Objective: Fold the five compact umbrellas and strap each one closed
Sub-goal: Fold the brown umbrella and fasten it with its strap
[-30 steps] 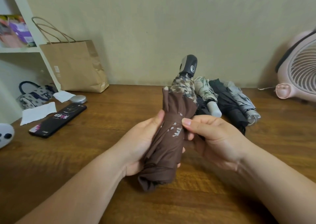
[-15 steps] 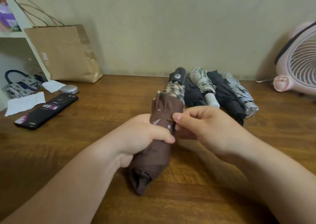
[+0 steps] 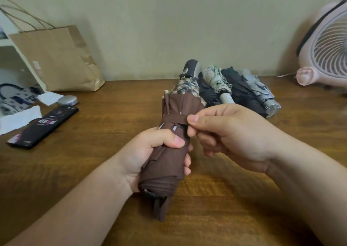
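The strap (image 3: 174,119) — unwrapped a moment ago — now circles the brown umbrella (image 3: 165,168), its end pinched by the right hand (image 3: 231,133) while the left hand (image 3: 154,151) grips the canopy over the table's (image 3: 84,170) middle — only fastening appears left.

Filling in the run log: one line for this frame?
left hand grips brown umbrella | right hand pinches strap | four folded umbrellas behind

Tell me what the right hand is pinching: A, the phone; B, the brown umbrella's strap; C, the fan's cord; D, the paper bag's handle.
B: the right hand pinches the end of the strap wrapped round the brown umbrella, which the left hand grips.
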A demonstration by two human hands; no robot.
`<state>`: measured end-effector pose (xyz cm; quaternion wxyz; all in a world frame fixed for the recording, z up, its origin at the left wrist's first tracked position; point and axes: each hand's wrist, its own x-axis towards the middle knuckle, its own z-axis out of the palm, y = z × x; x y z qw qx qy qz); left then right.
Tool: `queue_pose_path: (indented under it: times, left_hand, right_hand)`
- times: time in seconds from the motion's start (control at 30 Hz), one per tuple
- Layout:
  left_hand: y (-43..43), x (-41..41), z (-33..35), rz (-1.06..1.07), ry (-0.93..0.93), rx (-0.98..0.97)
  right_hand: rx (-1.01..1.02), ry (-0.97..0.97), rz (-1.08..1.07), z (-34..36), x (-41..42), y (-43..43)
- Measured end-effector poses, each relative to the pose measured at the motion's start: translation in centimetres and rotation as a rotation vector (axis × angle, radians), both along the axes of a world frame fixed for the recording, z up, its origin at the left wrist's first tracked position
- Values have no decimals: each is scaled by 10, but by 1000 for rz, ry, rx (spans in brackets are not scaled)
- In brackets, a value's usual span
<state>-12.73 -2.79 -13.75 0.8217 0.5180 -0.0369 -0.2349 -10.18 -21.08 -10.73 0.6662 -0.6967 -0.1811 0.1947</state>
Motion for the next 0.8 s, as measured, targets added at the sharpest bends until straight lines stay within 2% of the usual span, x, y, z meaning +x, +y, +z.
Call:
queue_pose_path:
  times: [0.2,0.8]
  left_hand:
    - [-2,-2,-2,-70,9,-99]
    - [1,-3,-5,-65,-20,-61]
  right_hand:
    - [87,37,-24,-4,-5,5]
    - [97,34,-73,-10,-9,13]
